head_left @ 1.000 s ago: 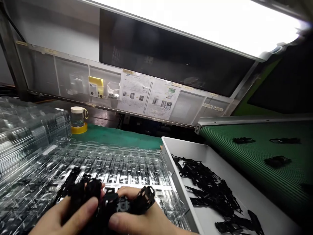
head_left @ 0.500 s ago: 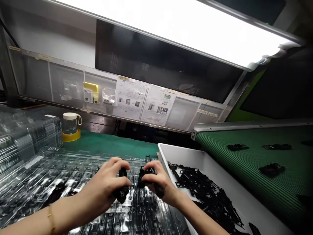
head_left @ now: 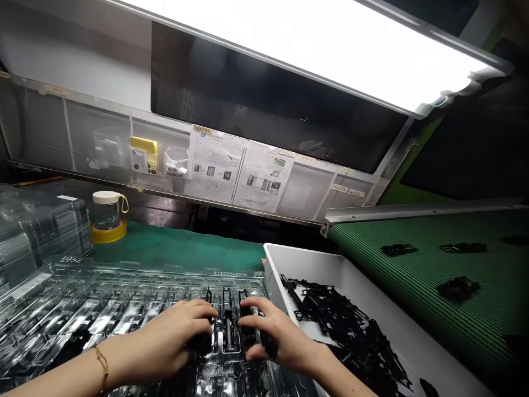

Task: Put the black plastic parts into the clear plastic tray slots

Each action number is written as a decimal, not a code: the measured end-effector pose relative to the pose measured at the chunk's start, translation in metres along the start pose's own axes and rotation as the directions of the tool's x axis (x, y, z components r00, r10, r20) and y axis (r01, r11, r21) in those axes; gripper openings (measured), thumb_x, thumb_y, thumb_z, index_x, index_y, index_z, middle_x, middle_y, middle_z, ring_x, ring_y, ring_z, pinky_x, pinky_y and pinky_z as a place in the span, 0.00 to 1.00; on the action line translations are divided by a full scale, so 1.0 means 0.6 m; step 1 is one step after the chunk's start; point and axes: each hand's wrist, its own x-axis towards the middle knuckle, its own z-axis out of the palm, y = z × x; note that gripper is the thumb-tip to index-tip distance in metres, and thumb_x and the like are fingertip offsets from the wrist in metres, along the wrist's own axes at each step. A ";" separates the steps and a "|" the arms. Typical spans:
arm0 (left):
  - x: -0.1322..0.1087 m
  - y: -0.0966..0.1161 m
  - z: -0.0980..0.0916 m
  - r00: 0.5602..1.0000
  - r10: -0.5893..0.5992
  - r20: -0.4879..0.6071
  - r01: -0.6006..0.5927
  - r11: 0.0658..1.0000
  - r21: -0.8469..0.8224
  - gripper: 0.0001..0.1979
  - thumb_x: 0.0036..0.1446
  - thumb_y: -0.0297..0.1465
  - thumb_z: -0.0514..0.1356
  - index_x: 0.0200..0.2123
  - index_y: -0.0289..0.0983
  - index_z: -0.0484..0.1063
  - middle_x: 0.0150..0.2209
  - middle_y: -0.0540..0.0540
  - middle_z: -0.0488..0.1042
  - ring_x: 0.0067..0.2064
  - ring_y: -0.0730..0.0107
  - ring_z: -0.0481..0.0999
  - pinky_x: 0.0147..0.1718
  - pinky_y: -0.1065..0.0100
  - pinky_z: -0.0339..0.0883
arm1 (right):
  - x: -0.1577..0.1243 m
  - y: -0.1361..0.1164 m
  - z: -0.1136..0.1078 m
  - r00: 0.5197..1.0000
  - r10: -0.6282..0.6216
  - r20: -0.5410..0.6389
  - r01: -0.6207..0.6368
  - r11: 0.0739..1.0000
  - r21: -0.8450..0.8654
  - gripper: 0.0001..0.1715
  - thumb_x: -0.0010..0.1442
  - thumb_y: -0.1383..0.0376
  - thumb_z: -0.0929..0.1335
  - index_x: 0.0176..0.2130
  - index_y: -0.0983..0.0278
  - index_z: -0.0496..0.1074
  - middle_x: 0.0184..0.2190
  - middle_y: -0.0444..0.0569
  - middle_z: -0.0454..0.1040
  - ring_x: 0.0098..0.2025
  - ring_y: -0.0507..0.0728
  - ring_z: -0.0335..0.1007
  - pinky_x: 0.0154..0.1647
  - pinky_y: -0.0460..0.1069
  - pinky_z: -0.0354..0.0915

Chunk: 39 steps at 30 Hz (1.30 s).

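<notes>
A clear plastic blister tray [head_left: 124, 300] with rows of narrow pockets lies in front of me. My left hand [head_left: 176, 339] and my right hand [head_left: 275, 333] rest on its right part, each with black plastic parts under the palm and fingers. Between the hands a black frame part [head_left: 227, 325] sits in a pocket, with two more beside it at the fingertips. A few black parts [head_left: 70, 347] lie on the tray at the left.
A white bin [head_left: 363, 275] holding a heap of black parts [head_left: 343, 331] stands to the right. Beyond it a green conveyor belt [head_left: 417, 264] carries several black parts. A stack of clear trays [head_left: 37, 226], a jar on a yellow tape roll [head_left: 107, 212], and a panel with instruction sheets [head_left: 235, 173] lie behind.
Both hands came up from the tray's near edge with handfuls of black parts, moved to its far right rows, then lowered onto the pockets, where black parts now sit.
</notes>
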 end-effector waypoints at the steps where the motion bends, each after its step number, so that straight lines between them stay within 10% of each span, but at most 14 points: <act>1: -0.001 -0.001 0.000 1.000 -0.005 0.004 0.005 1.000 0.015 0.25 0.35 0.16 0.48 0.36 0.44 0.64 0.49 0.53 0.61 0.51 0.66 0.57 0.47 0.62 0.58 | -0.002 -0.001 0.000 1.000 0.014 0.001 -0.014 1.000 -0.014 0.27 0.45 0.54 0.67 0.45 0.59 0.63 0.49 0.52 0.56 0.50 0.59 0.52 0.48 0.53 0.54; 11: 0.011 0.014 0.014 0.993 -0.093 -0.067 0.101 0.986 0.131 0.25 0.38 0.14 0.45 0.37 0.42 0.65 0.48 0.44 0.61 0.42 0.57 0.64 0.36 0.55 0.61 | 0.008 0.016 -0.005 0.974 0.131 -0.184 -0.153 0.982 -0.110 0.12 0.54 0.66 0.59 0.40 0.63 0.64 0.38 0.52 0.58 0.36 0.53 0.58 0.37 0.49 0.59; 21: -0.016 -0.012 0.004 0.993 -0.119 -0.008 0.119 0.992 0.038 0.32 0.29 0.13 0.47 0.34 0.52 0.67 0.56 0.55 0.47 0.57 0.53 0.39 0.48 0.45 0.45 | -0.003 0.005 -0.035 0.947 0.314 0.062 -0.302 0.941 -0.150 0.40 0.40 0.47 0.66 0.51 0.58 0.56 0.47 0.49 0.58 0.49 0.62 0.47 0.50 0.57 0.48; 25: -0.017 -0.020 0.010 0.985 -0.167 0.039 0.169 0.984 -0.052 0.32 0.33 0.13 0.47 0.37 0.52 0.66 0.56 0.55 0.50 0.57 0.61 0.44 0.51 0.54 0.46 | 0.003 -0.012 -0.033 0.938 0.338 0.076 -0.325 0.934 -0.147 0.44 0.37 0.44 0.65 0.51 0.57 0.55 0.50 0.48 0.55 0.52 0.62 0.43 0.51 0.57 0.45; 28: -0.021 -0.023 0.007 0.962 -0.246 0.117 0.263 0.952 -0.157 0.20 0.45 0.29 0.53 0.44 0.52 0.61 0.56 0.53 0.49 0.56 0.56 0.45 0.50 0.52 0.50 | 0.005 -0.018 -0.032 0.939 0.341 0.042 -0.329 0.929 -0.168 0.36 0.45 0.48 0.63 0.51 0.59 0.56 0.50 0.48 0.56 0.51 0.60 0.46 0.52 0.56 0.44; 32: -0.022 -0.019 -0.003 0.932 -0.312 0.187 0.350 0.909 -0.228 0.29 0.41 0.50 0.52 0.49 0.55 0.53 0.58 0.55 0.42 0.56 0.45 0.34 0.47 0.42 0.47 | -0.002 -0.017 -0.033 0.943 0.331 0.027 -0.318 0.922 -0.221 0.31 0.48 0.56 0.62 0.50 0.63 0.56 0.48 0.52 0.58 0.51 0.60 0.48 0.53 0.57 0.42; 39: -0.056 -0.035 -0.063 0.911 -0.401 -0.092 0.366 0.893 -0.262 0.22 0.48 0.47 0.49 0.47 0.51 0.55 0.55 0.54 0.51 0.55 0.65 0.50 0.52 0.60 0.47 | -0.008 -0.009 -0.027 0.944 0.327 0.040 -0.307 0.918 -0.252 0.22 0.47 0.65 0.61 0.45 0.62 0.63 0.43 0.49 0.65 0.53 0.61 0.47 0.52 0.60 0.42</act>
